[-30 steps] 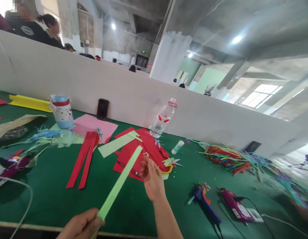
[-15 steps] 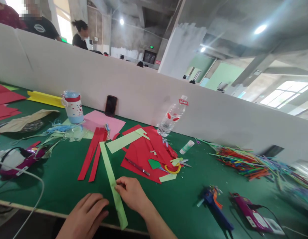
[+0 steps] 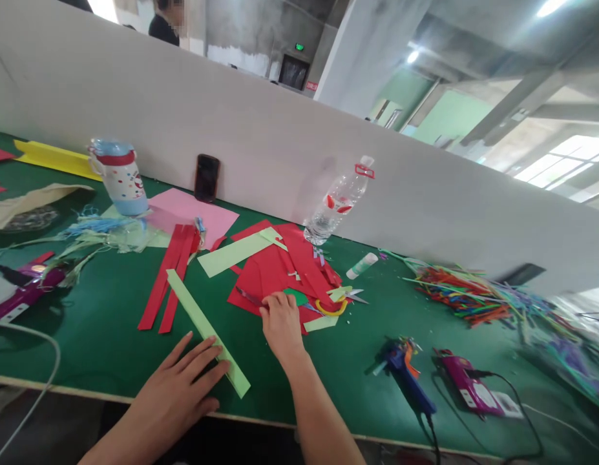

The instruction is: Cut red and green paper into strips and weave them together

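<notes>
your left grip (image 3: 178, 387) lies spread on the green strip (image 3: 195, 313); your right grip (image 3: 282, 323) is at the dark pen (image 3: 248, 297)
the left is wide, fingertips resting on the strip without pinching it; the right is curled narrow at the pen's near end, and whether it has closed on it cannot be told. the strip lies slantwise on the surface (image 3: 347, 387), its far end crossing one of the red strips (image 3: 156, 290). with only light pressure from above, it could skid or turn, dragging that red strip along. the pen rests on loose red sheets (image 3: 260, 274), so a low, hasty lift might sweep them and jostle the scissors (image 3: 358, 296) at the pile's edge. farther right, the glue gun's cord (image 3: 433, 436) hangs over the edge; an arm snagging it could pull the glue gun (image 3: 408, 378) down.
</notes>
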A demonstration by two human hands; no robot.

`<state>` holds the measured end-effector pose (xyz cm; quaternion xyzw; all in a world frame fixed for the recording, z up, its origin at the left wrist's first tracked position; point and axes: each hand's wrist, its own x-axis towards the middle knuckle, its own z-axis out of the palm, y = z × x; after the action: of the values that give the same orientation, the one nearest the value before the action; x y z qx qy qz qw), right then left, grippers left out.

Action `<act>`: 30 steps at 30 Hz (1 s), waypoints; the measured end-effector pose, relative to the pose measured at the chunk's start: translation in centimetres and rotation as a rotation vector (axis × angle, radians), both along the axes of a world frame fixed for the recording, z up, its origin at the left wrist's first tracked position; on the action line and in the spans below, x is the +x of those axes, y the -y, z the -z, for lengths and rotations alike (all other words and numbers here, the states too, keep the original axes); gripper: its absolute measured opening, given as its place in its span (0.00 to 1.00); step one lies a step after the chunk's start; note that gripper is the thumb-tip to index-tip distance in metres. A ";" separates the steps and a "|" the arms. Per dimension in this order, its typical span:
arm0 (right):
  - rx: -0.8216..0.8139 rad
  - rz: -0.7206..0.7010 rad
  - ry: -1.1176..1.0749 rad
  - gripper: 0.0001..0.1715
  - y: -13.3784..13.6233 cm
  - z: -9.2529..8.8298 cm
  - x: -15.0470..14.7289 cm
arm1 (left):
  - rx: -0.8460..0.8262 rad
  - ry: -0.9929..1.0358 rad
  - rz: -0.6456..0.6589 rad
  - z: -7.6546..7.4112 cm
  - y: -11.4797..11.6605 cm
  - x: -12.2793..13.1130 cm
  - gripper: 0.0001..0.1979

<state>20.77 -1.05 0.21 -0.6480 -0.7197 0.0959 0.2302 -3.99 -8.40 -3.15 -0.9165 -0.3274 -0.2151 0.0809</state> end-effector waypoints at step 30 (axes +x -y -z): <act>-0.054 -0.225 -0.079 0.18 17.5 0.9 4.0 | -0.115 -0.030 -0.142 -0.6 0.4 3.5 0.16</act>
<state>24.76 -18.51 -0.71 -0.5648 -0.7754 0.1656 0.2285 -0.51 -8.83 -2.58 -0.8974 -0.4019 -0.1758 0.0481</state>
